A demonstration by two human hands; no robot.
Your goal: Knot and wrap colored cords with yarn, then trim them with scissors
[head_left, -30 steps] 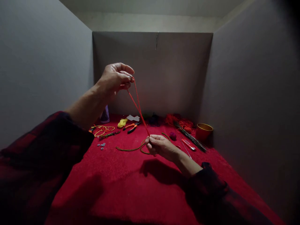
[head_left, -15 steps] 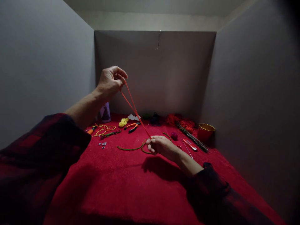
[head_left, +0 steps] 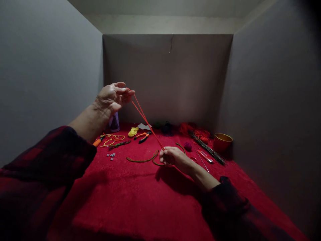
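Note:
My left hand [head_left: 112, 98] is raised above the table and pinches the upper end of a doubled red cord [head_left: 146, 122]. The cord runs taut down and to the right into my right hand [head_left: 173, 156], which rests on the red cloth [head_left: 140, 197] with its fingers closed on the cord's lower end. A green-brown cord [head_left: 145, 159] lies curved on the cloth just left of my right hand and passes under it.
Grey panels wall in the table on three sides. At the back lie pliers [head_left: 142, 135], yellow thread [head_left: 132, 132], yellow cords [head_left: 112, 139], small washers [head_left: 110, 156], a purple bottle [head_left: 114, 122], red yarn [head_left: 194, 130], metal rods [head_left: 209, 150] and a gold cup [head_left: 222, 142].
My left hand has dropped lower and drifted left, its fingers loosening around the cord's top. The right hand has stayed on the cloth, holding the lower end.

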